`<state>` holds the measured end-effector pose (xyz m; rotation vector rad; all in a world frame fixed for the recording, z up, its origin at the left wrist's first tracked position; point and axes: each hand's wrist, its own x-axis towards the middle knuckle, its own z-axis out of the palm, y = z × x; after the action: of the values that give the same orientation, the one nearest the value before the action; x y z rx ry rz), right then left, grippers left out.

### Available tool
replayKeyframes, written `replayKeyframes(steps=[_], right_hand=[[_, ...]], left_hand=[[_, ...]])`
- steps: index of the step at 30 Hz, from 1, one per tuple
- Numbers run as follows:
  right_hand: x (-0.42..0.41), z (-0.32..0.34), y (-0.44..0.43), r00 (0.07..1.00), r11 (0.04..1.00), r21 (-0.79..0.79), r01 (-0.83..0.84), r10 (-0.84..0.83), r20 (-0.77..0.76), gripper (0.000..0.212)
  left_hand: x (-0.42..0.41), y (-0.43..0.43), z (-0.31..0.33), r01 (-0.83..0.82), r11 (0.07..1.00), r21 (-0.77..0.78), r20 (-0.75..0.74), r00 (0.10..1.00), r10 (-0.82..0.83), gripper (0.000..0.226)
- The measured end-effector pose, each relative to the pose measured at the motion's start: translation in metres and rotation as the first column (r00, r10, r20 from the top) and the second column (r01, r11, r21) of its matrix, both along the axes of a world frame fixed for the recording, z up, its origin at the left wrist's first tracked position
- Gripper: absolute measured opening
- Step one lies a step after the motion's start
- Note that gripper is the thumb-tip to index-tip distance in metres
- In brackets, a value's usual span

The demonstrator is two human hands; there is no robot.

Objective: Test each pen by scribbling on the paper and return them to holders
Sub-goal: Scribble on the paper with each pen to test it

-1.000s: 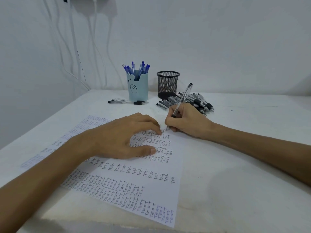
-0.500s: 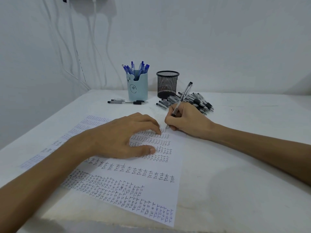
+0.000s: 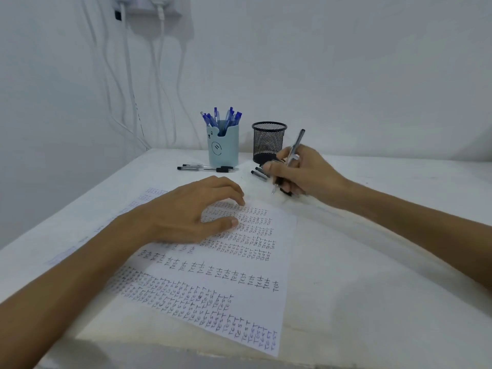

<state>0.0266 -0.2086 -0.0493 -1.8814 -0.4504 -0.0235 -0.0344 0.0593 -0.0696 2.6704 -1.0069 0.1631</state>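
Right hand (image 3: 306, 171) pinches pen (image 3: 296, 146), tip down, just beyond paper (image 3: 239, 288) edge. Left hand (image 3: 186, 211), fingers relaxed, rests on paper beside the grip. Mesh holder (image 3: 269, 141) just behind grip; blue holder (image 3: 223, 149) further left.

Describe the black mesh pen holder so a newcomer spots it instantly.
At the far edge of the white table, two cups stand side by side. The black wire-mesh pen holder is the right one, behind the right hand. Unlike the pale blue plastic holder bristling with blue pens, no pens stick out of it.
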Motion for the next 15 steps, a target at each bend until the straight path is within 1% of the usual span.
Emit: replayKeyframes(steps=[2,5,6,9,10,12,14,15], right_hand=[[0.007,0.015,-0.005,1.0,0.999,-0.026,0.018,-0.018,0.011,0.037],[0.019,0.028,-0.011,0.991,0.998,0.05,0.023,-0.016,-0.134,0.044],[0.024,0.029,-0.013,0.987,0.999,0.047,0.022,-0.015,-0.161,0.046],[0.038,0.028,-0.016,0.987,0.998,-0.006,0.07,-0.07,-0.147,0.043],[0.042,0.027,-0.016,0.987,0.994,-0.038,0.102,-0.106,-0.124,0.044],[0.048,0.029,-0.018,0.986,0.97,-0.187,0.155,-0.163,-0.03,0.049],[0.054,0.031,-0.022,0.985,0.911,-0.374,0.171,-0.166,0.047,0.05],[0.056,0.032,-0.024,0.982,0.867,-0.462,0.187,-0.161,0.096,0.05]], left_hand=[[0.002,0.004,0.0,-0.02,1.0,0.023,0.002,1.0,0.02,0.051],[0.006,0.011,-0.002,-0.037,0.999,0.037,-0.003,0.999,0.037,0.044],[0.007,0.012,-0.003,-0.041,0.998,0.037,-0.003,0.999,0.041,0.043],[0.008,0.014,-0.004,-0.041,0.999,0.026,-0.001,0.999,0.041,0.04],[0.009,0.014,-0.004,-0.042,0.999,0.021,-0.001,0.999,0.042,0.04],[0.01,0.015,-0.005,-0.047,0.999,0.01,0.001,0.999,0.047,0.039],[0.012,0.017,-0.007,-0.052,0.999,-0.001,0.002,0.999,0.052,0.039],[0.012,0.019,-0.007,-0.053,0.999,-0.003,0.004,0.999,0.053,0.039]])
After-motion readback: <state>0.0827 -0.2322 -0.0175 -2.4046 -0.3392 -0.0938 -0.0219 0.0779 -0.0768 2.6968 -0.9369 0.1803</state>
